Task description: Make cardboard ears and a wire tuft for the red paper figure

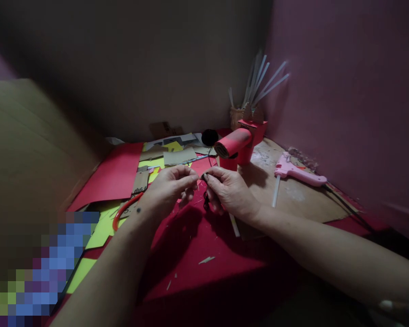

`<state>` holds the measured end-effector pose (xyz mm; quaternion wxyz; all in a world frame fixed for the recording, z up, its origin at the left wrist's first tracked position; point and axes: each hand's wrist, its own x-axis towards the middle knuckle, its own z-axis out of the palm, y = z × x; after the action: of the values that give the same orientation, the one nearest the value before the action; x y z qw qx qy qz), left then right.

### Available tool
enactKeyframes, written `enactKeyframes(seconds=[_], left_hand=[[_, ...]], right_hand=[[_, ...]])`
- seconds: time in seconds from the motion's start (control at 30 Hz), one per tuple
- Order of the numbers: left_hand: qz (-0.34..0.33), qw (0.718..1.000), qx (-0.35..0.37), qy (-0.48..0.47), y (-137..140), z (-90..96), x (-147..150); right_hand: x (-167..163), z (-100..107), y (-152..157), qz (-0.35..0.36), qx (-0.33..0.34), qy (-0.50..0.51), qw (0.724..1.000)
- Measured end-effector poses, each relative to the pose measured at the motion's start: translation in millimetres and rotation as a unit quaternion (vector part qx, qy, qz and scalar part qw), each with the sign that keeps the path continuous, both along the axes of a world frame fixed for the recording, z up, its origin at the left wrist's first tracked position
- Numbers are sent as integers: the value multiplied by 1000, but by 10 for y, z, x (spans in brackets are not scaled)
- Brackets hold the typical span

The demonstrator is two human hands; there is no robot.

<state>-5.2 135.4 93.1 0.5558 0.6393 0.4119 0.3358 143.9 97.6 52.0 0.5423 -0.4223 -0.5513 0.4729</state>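
Observation:
My right hand (pixel 229 188) is closed in a pinch on black yarn (pixel 206 200), and small loops of it hang below the fingertips. A thin strand runs up behind toward a black ball of yarn (pixel 210 136) at the back of the table. Facing it, almost tip to tip, my left hand (pixel 177 184) has thumb and forefinger pressed together beside the yarn. Whatever sits in that left pinch is too small to make out. Just behind my right hand stands a red paper-covered figure (pixel 236 141) with a rolled tube front and brown pointed ears.
A pink glue gun (pixel 298 170) lies on a cardboard sheet (pixel 313 204) at right, its cord trailing away. White sticks stand in a woven cup (pixel 236 117). Red-handled scissors (pixel 124 211), red paper (pixel 109 172) and cardboard scraps lie left. Walls close in behind and right.

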Motion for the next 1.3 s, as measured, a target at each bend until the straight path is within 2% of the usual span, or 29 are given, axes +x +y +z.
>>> enactKeyframes(seconds=[0.17,0.3,0.43,0.53,0.63,0.73,0.9,1.07,1.3], left_hand=[[-41,986,-155,-50,59,-37,-19],[-38,979,-191,-67,90,-84,-31],[-16,987,-153,-40,48,-93,8],[19,998,-64,5,-32,-42,74],[41,997,31,62,-88,11,121],[34,995,51,83,-81,24,97],[-44,991,56,111,-42,14,-17],[-118,975,35,184,-76,46,-29],[-243,938,114,221,-107,54,-7]], right_hand=[[-15,34,-8,-13,-4,24,1000],[-17,31,-11,-28,7,13,999],[-13,25,-17,-43,30,-8,999],[-7,21,-15,-38,37,3,999],[4,13,-2,-11,9,52,999],[19,0,25,5,-22,121,992],[42,-18,110,9,-64,196,979],[37,-18,164,-15,-90,216,972],[46,-45,158,-22,-80,187,979]])
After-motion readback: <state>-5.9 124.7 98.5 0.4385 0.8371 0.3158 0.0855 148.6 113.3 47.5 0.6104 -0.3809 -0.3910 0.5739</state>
